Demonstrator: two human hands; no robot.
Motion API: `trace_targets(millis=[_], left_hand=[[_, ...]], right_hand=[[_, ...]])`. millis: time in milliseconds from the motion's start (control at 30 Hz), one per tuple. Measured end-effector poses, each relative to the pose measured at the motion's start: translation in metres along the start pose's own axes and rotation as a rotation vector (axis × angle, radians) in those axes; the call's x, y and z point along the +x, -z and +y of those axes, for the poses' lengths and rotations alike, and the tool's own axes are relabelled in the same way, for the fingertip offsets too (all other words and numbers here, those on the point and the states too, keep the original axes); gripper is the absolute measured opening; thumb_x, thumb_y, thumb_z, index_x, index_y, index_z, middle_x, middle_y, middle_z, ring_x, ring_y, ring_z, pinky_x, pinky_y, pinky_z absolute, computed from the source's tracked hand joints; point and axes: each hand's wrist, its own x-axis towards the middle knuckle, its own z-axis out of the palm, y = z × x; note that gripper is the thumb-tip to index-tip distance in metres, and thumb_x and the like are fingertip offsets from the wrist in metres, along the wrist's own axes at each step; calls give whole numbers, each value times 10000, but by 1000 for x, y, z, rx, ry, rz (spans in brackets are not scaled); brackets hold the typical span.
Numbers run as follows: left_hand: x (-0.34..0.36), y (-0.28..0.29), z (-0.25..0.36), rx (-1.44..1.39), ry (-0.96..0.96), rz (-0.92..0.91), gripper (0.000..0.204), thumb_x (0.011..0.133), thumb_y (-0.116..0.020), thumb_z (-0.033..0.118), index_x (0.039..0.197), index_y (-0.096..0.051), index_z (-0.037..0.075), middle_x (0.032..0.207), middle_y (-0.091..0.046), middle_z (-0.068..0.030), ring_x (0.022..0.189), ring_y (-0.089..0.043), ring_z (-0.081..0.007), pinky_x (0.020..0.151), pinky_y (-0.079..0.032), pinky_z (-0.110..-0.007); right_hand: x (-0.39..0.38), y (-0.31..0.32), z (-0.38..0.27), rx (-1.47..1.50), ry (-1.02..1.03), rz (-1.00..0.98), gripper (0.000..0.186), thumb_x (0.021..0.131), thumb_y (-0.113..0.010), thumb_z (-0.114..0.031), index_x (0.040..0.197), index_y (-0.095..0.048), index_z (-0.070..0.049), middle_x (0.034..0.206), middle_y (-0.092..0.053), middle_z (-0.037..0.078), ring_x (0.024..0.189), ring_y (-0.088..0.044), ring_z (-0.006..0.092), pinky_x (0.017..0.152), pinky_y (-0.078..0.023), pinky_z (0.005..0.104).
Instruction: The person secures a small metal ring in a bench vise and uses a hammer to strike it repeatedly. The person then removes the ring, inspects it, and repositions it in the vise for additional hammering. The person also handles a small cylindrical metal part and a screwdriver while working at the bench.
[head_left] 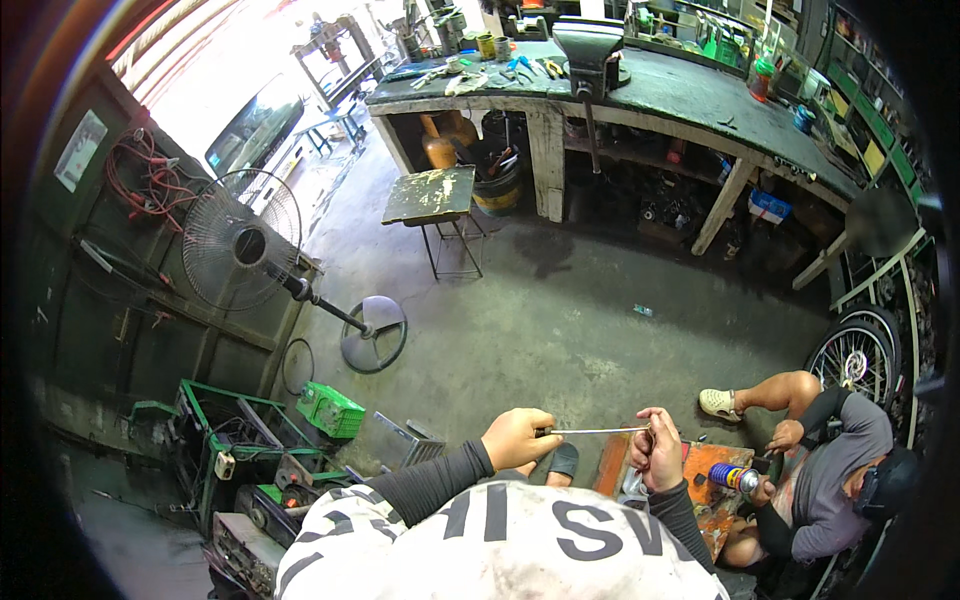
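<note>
My left hand [518, 438] is closed around the dark handle of a long, thin screwdriver [598, 431]. Its bright metal shaft points right, roughly level, in front of my chest. The tip ends at my right hand [658, 452], whose fingers are bent and closed. Whatever small piece they pinch there is too small and hidden to name. Below and beyond my right hand is a low, worn orange work surface [614, 462] with small parts on it.
At right sits a co-worker [845, 470], one hand on a blue-and-yellow spray can [733, 476]. A standing fan [243, 240], a green crate [331, 411] and a metal-framed machine [208, 440] are at left. A small stool [432, 197] stands before the workbench [690, 88] with its vise [588, 55].
</note>
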Motion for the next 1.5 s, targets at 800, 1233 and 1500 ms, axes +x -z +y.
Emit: trace_targets(millis=[800,1233,1500], left_hand=[[199,329,-169,-521,-108,120,169,956,-490,137,940,-589,1,663,-479,-6,614,-433,-91,583,-406,-249],[161,289,-621,112,1209,761,246,770,-566,246,821,-643,18,846,-636,-242,831,-608,-415,725,-474,-471],[248,351,-530,107,1524,1431,121,790,-525,54,794,-588,-49,747,-613,-250,721,-605,-395,669,-450,-455]], right_hand=[[352,-358,-100,-967,878,-387,289,797,-663,-115,1040,-520,-51,716,-554,82,589,-548,204,527,-420,289],[667,-337,-194,-1597,167,-622,384,832,-620,-340,1056,-565,-33,916,-644,178,881,-621,327,764,-483,396],[842,-429,-262,-1456,277,-781,292,853,-618,-264,1032,-547,-44,775,-631,143,743,-629,292,663,-483,380]])
